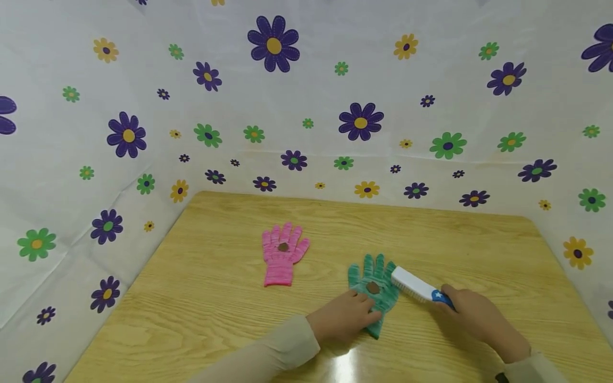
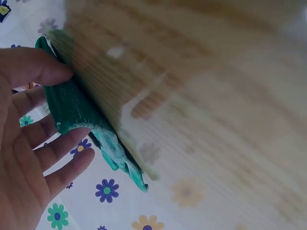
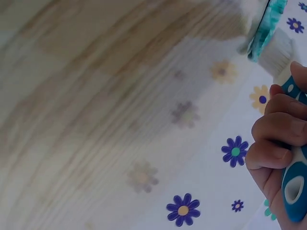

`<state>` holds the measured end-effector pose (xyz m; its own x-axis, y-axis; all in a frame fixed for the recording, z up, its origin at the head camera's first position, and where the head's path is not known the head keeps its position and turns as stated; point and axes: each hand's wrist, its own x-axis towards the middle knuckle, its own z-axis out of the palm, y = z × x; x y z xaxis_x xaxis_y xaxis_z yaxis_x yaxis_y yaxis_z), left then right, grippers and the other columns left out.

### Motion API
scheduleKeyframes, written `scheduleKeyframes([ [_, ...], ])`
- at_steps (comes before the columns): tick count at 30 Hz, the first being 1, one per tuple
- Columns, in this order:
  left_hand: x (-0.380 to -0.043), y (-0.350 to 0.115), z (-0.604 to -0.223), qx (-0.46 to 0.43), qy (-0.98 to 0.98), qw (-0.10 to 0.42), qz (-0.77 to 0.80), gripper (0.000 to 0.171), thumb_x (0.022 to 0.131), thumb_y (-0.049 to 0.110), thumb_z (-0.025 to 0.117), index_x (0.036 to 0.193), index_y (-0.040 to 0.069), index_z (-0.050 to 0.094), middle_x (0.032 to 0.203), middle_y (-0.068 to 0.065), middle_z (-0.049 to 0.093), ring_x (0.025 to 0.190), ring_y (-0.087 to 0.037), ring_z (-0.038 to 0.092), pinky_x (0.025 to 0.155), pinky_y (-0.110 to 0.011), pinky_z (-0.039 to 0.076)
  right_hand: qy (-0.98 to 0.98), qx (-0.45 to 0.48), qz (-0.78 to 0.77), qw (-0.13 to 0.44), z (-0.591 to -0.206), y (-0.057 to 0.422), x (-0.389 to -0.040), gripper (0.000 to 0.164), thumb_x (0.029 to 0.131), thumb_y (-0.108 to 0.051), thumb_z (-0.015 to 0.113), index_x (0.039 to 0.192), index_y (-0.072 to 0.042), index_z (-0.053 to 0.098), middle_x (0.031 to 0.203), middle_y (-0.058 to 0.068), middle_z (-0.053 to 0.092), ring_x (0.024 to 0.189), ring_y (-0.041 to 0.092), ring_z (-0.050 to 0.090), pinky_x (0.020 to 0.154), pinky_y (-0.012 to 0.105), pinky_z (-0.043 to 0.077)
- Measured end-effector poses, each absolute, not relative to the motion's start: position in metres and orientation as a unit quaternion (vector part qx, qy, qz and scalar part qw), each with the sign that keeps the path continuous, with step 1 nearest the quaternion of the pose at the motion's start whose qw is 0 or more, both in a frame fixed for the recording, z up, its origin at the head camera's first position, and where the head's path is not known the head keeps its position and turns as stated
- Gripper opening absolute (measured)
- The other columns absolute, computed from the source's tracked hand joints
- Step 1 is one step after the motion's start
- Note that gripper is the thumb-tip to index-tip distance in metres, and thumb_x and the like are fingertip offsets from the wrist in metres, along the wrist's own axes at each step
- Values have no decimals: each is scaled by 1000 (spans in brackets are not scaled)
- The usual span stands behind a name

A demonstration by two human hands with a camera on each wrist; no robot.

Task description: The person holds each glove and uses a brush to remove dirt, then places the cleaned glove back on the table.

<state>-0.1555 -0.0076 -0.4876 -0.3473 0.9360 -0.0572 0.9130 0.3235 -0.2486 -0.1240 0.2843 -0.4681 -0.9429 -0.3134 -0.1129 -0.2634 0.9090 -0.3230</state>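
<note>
A green knitted glove (image 1: 383,299) with a brown spot on it lies on the wooden table, fingers pointing away. My left hand (image 1: 344,315) holds it near the cuff. In the left wrist view its thumb is on one side of the green fabric (image 2: 72,103), and some fingers pass behind it. My right hand (image 1: 474,314) grips the blue-and-white handle of a scrub brush (image 1: 414,283). The brush head is at the glove's right edge, bristles facing down; from above I cannot tell how firmly they touch. The right wrist view shows the fingers (image 3: 276,127) curled round the handle.
A pink knitted glove (image 1: 279,271), also with a brown spot, lies flat to the left of the green one. Behind and beside the wooden table (image 1: 215,239) hangs a white sheet (image 1: 306,96) printed with flowers.
</note>
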Motion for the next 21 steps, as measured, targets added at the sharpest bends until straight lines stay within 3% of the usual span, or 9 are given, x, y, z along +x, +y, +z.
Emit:
scheduleKeyframes([
  [9, -163, -16, -486, -577, -807, 63, 104, 18, 93, 24, 54, 109, 30, 60, 100, 12, 62, 96, -5, 58, 84, -24, 45, 976, -167, -128, 65, -468, 278, -121, 19, 90, -26, 59, 82, -14, 47, 60, -8, 40, 52, 3, 32, 48, 20, 25],
  [15, -162, -29, -484, -582, -806, 75, 79, 14, 93, 22, 54, 103, 28, 62, 91, 11, 61, 85, -4, 58, 79, -22, 46, 980, -164, -110, 39, -469, 280, -116, 19, 90, -23, 59, 81, -14, 47, 59, -7, 38, 51, 3, 30, 48, 20, 25],
  [18, -158, -31, -485, -586, -802, 76, 84, 11, 93, 25, 54, 99, 28, 62, 91, 12, 62, 83, -3, 58, 74, -20, 44, 977, -196, -72, -44, -472, 282, -113, 19, 90, -25, 60, 83, -11, 51, 64, -7, 41, 54, 3, 33, 47, 20, 27],
  [21, -156, -31, -487, -582, -805, 68, 87, 11, 94, 26, 54, 99, 28, 63, 91, 12, 62, 85, -3, 59, 71, -20, 42, 952, -253, -30, -172, -478, 283, -115, 33, 98, -37, 43, 85, -8, 54, 70, -4, 46, 58, 6, 40, 47, 21, 33],
])
